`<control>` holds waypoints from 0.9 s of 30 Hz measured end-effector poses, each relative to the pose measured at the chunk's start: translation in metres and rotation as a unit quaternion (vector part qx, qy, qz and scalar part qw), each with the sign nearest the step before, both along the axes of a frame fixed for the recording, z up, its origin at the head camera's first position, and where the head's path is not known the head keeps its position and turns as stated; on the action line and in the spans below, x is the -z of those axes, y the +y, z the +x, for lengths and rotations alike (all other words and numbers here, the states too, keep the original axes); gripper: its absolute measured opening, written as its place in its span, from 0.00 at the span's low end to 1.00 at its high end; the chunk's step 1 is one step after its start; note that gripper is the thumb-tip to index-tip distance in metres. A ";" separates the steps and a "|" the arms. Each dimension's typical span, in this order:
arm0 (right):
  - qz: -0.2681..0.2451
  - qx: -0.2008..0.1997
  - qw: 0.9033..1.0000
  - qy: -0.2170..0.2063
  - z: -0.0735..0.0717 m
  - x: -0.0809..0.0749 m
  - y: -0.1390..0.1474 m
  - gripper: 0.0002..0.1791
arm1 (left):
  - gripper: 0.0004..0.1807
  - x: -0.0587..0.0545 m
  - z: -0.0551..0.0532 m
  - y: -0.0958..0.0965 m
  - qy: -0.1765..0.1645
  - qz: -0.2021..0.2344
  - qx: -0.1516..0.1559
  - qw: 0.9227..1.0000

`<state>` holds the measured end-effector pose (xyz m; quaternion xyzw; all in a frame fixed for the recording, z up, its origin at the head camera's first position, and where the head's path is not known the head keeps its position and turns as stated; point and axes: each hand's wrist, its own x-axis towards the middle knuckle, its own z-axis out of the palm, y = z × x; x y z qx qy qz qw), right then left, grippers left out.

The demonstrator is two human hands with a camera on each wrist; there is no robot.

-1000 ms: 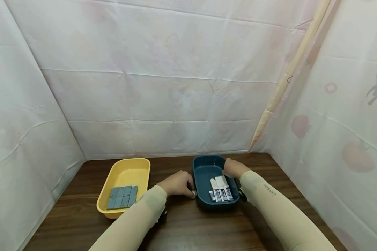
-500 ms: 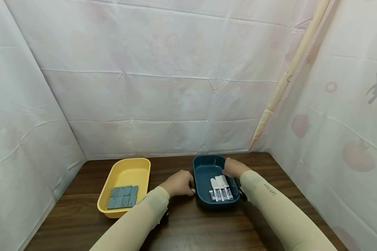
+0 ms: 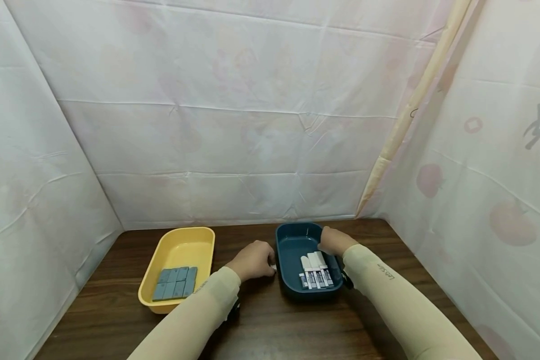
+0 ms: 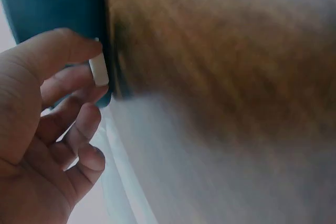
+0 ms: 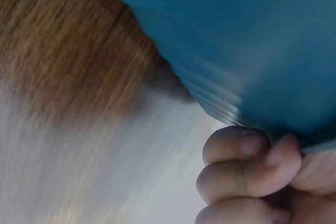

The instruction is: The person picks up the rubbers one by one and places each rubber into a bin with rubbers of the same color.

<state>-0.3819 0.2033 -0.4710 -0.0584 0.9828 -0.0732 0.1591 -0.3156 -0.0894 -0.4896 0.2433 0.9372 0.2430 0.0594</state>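
Note:
My left hand (image 3: 253, 260) is just left of the blue tray (image 3: 284, 286). Its thumb and forefinger pinch a small white block (image 4: 98, 70), perhaps an eraser, while the other fingers curl loosely below. On the tray's right side, my right hand (image 3: 334, 242) grips the rim, its fingers bunched there in the right wrist view. Inside the tray lie several white erasers (image 3: 317, 276) side by side in printed sleeves, toward the near end. The head view shows only a bit of the pinched block past the left fingertips.
To the left stands a yellow tray (image 3: 180, 249) with several grey flat blocks (image 3: 175, 283) set in rows. Both trays rest on a dark wooden table (image 3: 292, 332). White printed curtain (image 3: 234, 145) encloses the back and both sides.
My left hand has shifted slightly up and left, drawing the white block a little away from the blue tray's side. My right hand keeps its place on the rim.

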 end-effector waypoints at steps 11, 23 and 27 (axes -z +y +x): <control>-0.007 0.010 1.000 -0.001 0.002 -0.001 0.000 0.32 | 0.05 -0.027 -0.001 -0.004 0.100 0.048 -0.134 0.985; -0.003 0.012 1.000 0.002 0.001 -0.002 -0.001 0.31 | 0.07 -0.033 0.006 0.046 0.124 0.024 -0.084 0.988; -0.002 0.012 1.000 0.006 0.003 -0.004 -0.002 0.30 | 0.04 -0.029 0.007 0.063 0.131 -0.046 -0.050 0.989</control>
